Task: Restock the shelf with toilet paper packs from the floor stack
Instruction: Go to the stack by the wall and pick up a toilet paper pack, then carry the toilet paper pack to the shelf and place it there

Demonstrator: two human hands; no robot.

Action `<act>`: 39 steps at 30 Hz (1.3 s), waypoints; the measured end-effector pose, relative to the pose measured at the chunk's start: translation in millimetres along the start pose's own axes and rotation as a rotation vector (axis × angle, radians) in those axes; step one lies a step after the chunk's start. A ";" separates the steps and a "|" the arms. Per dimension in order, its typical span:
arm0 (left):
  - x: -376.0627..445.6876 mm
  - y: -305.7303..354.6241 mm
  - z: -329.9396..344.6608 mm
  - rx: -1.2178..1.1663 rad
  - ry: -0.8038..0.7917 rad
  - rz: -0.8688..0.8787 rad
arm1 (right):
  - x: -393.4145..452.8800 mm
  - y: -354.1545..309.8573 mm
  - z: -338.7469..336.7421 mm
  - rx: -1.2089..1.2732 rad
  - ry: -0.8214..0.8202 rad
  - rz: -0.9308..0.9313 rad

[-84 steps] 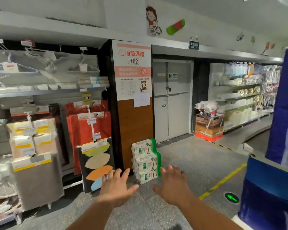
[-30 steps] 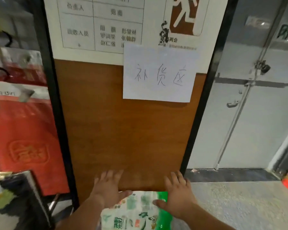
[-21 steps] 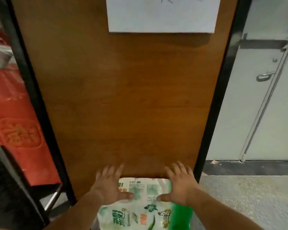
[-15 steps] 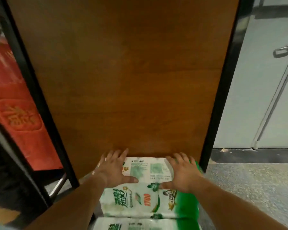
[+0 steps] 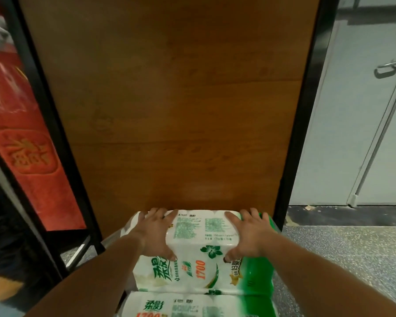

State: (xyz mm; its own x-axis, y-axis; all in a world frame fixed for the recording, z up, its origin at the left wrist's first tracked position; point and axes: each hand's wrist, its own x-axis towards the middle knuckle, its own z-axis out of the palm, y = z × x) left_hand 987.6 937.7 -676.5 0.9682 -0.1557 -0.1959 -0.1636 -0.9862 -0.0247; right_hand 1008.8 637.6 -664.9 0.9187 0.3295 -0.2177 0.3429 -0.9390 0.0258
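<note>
Terrazzo floor (image 5: 343, 248) meets wood panel (image 5: 169, 99) behind packs (image 5: 201, 252).

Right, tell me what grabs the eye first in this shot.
Two bare hands, left hand and right hand, grip the top pack, white and green, at bottom centre, with another pack stacked under it. Behind rises a wide brown panel in a black frame, with a red mat to its left and a grey door to its right.
</note>
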 end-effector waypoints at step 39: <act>-819.2 -191.0 -620.4 0.183 0.458 -0.801 | -410.8 -477.7 -706.4 -0.001 0.472 -0.955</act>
State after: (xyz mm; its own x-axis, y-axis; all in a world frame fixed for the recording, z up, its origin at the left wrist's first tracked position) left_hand 343.2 1218.9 97.0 0.7792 0.5201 0.3498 0.5938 -0.7911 -0.1465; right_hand 606.0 1020.2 101.4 0.2515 0.9343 0.2526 0.9615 -0.2710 0.0450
